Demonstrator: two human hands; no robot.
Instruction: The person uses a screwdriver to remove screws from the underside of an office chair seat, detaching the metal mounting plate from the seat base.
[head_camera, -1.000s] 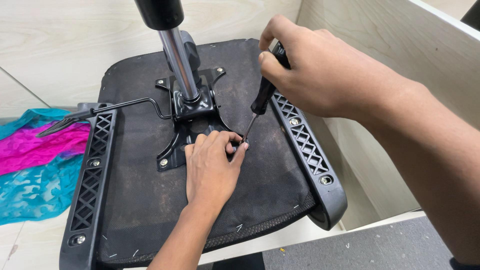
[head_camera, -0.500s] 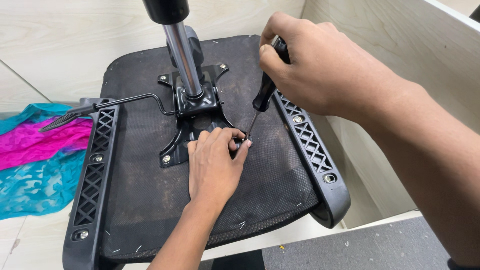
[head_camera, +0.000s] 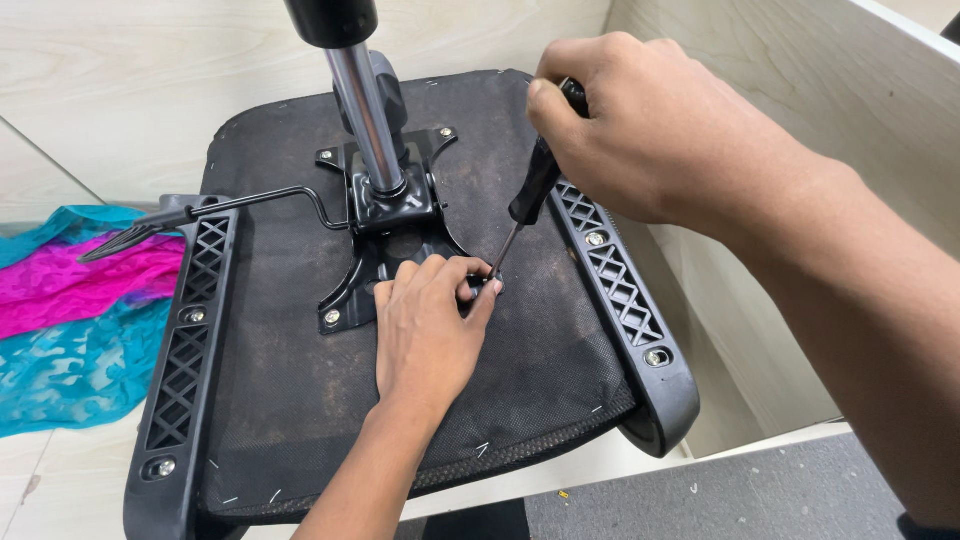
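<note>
R hand (head_camera: 640, 140): fingers wrapping screwdriver (head_camera: 530, 195) handle, driving tip down at 7 o'clock into plate (head_camera: 385, 255) corner.
L hand (head_camera: 430, 335): fingers pinching around tip, steadying it; seat (head_camera: 300, 370) lying upturned on bench (head_camera: 100, 100).

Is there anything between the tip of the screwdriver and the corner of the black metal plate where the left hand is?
Nothing visible does. The right hand holds the screwdriver, and its shaft runs freely down to the metal plate. The left hand rests beside the tip, fingers around it, hiding the exact contact point.
</note>
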